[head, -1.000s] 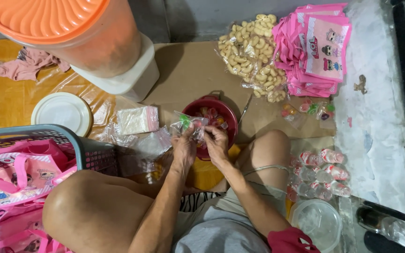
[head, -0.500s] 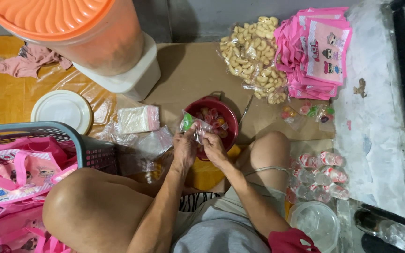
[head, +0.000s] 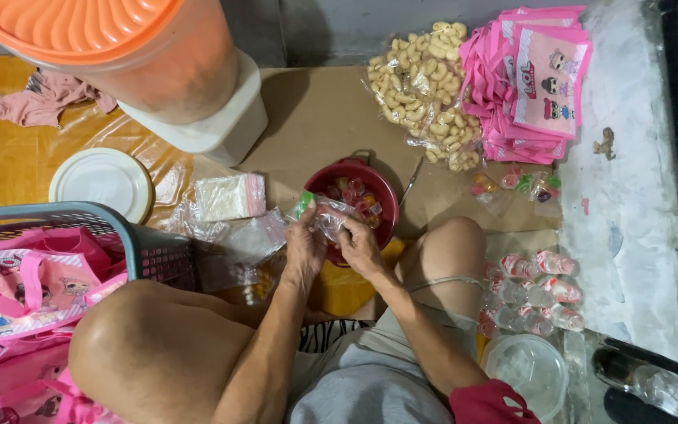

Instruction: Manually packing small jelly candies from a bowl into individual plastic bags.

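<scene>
My left hand (head: pixel 304 250) and my right hand (head: pixel 361 245) are together over the near rim of a dark red bowl (head: pixel 384 196) of small coloured candies. Between them they hold a small clear plastic bag (head: pixel 329 213) with a few candies in it, a green one showing at its left end. My bare knees frame the spot on both sides.
A stack of small clear bags (head: pixel 229 197) and loose plastic lie left of the bowl. A grey basket (head: pixel 154 251) holds pink gift bags. Behind: a large orange-lidded container (head: pixel 119 47), a bag of pale snacks (head: pixel 421 90), pink bags (head: pixel 531 78). Filled candy bags (head: pixel 535 290) lie right.
Both hands stay at the bowl's rim, working the small clear bag; the bag has shifted slightly between the fingers. Nothing else has moved.
</scene>
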